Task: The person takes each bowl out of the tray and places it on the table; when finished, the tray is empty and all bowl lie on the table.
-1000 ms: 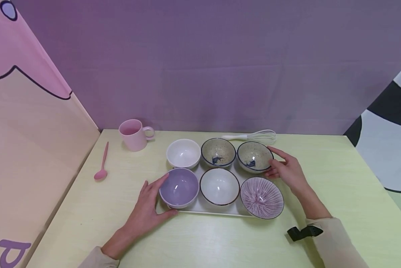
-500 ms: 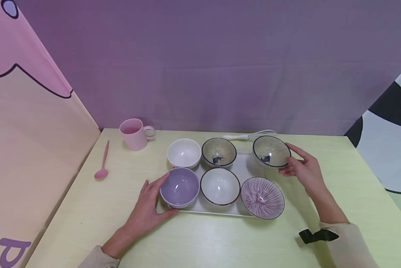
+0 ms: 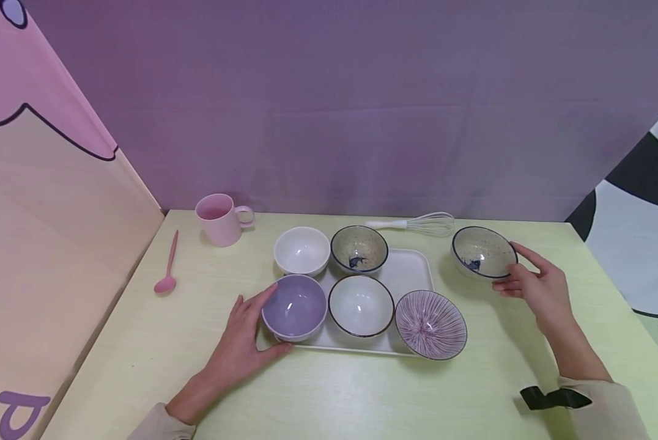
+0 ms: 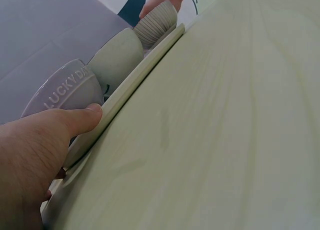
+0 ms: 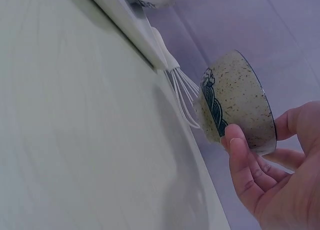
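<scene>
My right hand (image 3: 546, 293) holds a speckled beige bowl (image 3: 485, 253) with a dark blue rim and blue pattern. In the right wrist view, thumb and fingers pinch this bowl (image 5: 240, 102), raised above the table. My left hand (image 3: 243, 339) grips the near left corner of a white tray (image 3: 408, 269), its index finger at the rim of a purple bowl (image 3: 295, 308). The left wrist view shows the thumb by the tray's rim, below raised lettering on that bowl (image 4: 72, 87). Also on the tray are a white bowl (image 3: 301, 252), another speckled bowl (image 3: 359, 249), a brown-rimmed white bowl (image 3: 361, 305) and a purple-striped bowl (image 3: 430, 324).
Behind the tray lies a white whisk (image 3: 417, 224). A pink mug (image 3: 219, 220) and a pink spoon (image 3: 166, 269) are at the left of the pale wooden table (image 3: 334, 391). A purple backdrop (image 3: 329, 110) rises along the back edge.
My right hand has lifted the speckled bowl off the tray's far right corner and carried it right, beyond the tray. The left hand has stayed in place.
</scene>
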